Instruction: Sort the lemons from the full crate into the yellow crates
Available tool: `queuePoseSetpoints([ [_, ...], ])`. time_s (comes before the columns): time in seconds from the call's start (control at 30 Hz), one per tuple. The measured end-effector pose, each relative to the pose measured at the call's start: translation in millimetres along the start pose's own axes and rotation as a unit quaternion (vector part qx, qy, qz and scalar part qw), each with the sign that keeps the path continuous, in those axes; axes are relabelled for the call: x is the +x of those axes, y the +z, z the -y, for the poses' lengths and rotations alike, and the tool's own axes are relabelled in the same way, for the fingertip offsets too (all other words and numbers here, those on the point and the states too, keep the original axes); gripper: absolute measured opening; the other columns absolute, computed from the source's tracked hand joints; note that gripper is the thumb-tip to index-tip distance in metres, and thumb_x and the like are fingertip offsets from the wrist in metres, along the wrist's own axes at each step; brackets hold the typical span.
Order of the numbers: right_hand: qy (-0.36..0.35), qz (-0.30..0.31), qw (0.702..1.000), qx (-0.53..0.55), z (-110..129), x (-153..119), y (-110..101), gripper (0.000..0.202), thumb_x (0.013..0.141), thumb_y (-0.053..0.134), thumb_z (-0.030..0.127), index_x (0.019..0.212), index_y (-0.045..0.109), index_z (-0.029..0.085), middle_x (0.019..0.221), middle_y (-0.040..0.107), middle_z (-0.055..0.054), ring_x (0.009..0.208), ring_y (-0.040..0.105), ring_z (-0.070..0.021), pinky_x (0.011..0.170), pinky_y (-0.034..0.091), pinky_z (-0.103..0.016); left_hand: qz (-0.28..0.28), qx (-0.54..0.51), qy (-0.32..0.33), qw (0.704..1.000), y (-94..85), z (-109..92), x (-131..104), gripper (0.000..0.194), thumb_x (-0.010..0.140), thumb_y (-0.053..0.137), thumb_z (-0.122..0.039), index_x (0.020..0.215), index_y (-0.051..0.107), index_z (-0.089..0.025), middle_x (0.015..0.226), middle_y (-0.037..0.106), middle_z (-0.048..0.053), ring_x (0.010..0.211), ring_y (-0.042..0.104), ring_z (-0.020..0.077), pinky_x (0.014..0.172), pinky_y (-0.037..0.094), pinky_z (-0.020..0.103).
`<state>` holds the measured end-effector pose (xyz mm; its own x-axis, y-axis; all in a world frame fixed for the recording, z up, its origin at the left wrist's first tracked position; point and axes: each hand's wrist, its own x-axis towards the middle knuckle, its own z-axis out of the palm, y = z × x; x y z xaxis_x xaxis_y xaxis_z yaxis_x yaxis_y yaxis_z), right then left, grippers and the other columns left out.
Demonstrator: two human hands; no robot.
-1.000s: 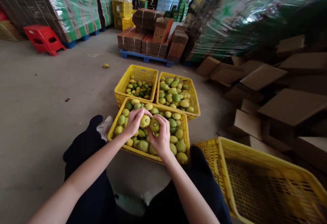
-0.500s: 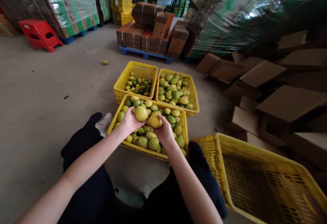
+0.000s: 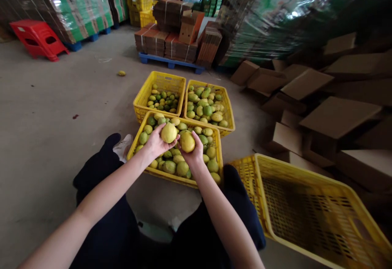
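Observation:
My left hand (image 3: pixel 157 143) is closed around a yellow lemon (image 3: pixel 168 133), its thumb along the upper side. Close beside it, my right hand (image 3: pixel 196 153) grips a second yellow lemon (image 3: pixel 187 141). Both hands are above the near yellow crate (image 3: pixel 171 178), which is filled with green and yellow lemons (image 3: pixel 169 167). Behind it stand two more yellow crates: the left one (image 3: pixel 141 108) holds smaller green and yellow fruit, and the right one (image 3: pixel 228 102) holds larger ones. The fingers beneath each lemon are partly hidden.
At the right lies a yellow crate (image 3: pixel 260 199) with a bare bottom, and behind it a heap of open cardboard boxes (image 3: pixel 339 115). A loose lemon (image 3: pixel 121 73) rests on the floor. Flattened cartons are stacked on a blue pallet (image 3: pixel 168 62). A red stool (image 3: pixel 39 40) stands far left.
The right-hand lemon has turned and is held more upright, with the hand shifted slightly. The left hand keeps its lemon. The whole view has swung a little, moving the surroundings leftward.

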<state>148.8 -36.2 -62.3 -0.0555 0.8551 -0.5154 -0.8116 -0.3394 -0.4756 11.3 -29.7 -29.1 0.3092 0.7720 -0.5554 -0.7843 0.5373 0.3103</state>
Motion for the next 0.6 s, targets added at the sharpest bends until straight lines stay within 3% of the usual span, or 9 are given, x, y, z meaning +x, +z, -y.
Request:
queuePoseSetpoints([
  [0.07, 0.015, -0.011, 1.0, 0.008, -2.7, 3.0, -0.3, 0.009, 0.081, 0.062, 0.028, 0.081, 0.058, 0.02, 0.064, 0.067, 0.002, 0.053, 0.063, -0.0153, 0.039, 0.046, -0.023, -0.008, -0.011, 0.008, 1.0, -1.1, 0.7, 1.9, 0.023, 0.097, 0.046, -0.031, 0.101, 0.065, -0.017, 0.077, 0.068, 0.007, 0.065, 0.069, 0.0187, 0.05, 0.057, 0.026],
  [0.2, 0.026, -0.037, 0.999, 0.012, -7.1, 7.3, -4.6, 0.009, 0.083, 0.06, 0.031, 0.083, 0.059, 0.021, 0.063, 0.068, 0.002, 0.052, 0.065, -0.017, 0.043, 0.052, -0.027, -0.096, -0.034, 0.033, 0.994, -3.1, -2.4, 4.3, 0.024, 0.097, 0.043, -0.029, 0.101, 0.063, -0.017, 0.073, 0.066, 0.006, 0.059, 0.065, 0.0168, 0.047, 0.056, 0.025],
  [0.3, 0.031, -0.079, 0.996, 0.012, -9.5, 11.5, -9.1, 0.009, 0.085, 0.057, 0.03, 0.083, 0.059, 0.022, 0.062, 0.068, 0.001, 0.053, 0.066, -0.0176, 0.047, 0.056, -0.029, -0.128, -0.043, 0.036, 0.99, -4.3, -4.6, 5.6, 0.024, 0.098, 0.042, -0.029, 0.103, 0.063, -0.019, 0.074, 0.066, 0.005, 0.059, 0.065, 0.0168, 0.047, 0.055, 0.025],
  [0.47, 0.04, -0.139, 0.989, 0.015, -14.5, 17.9, -14.7, 0.015, 0.091, 0.05, 0.032, 0.083, 0.059, 0.022, 0.063, 0.068, 0.002, 0.054, 0.065, -0.016, 0.049, 0.057, -0.028, -0.167, -0.051, 0.087, 0.981, -7.1, -5.1, 9.8, 0.015, 0.098, 0.046, -0.027, 0.099, 0.061, -0.022, 0.077, 0.065, 0.0, 0.063, 0.065, 0.0134, 0.058, 0.059, 0.025],
  [0.6, 0.003, -0.086, 0.996, 0.023, -20.7, 19.8, -19.1, 0.021, 0.089, 0.056, 0.044, 0.087, 0.059, 0.024, 0.069, 0.069, 0.002, 0.061, 0.067, -0.0162, 0.055, 0.059, -0.029, -0.172, -0.066, 0.108, 0.977, -6.4, -7.0, 10.3, 0.012, 0.096, 0.052, -0.03, 0.095, 0.061, -0.021, 0.077, 0.064, -0.001, 0.065, 0.064, 0.0131, 0.066, 0.061, 0.027],
])
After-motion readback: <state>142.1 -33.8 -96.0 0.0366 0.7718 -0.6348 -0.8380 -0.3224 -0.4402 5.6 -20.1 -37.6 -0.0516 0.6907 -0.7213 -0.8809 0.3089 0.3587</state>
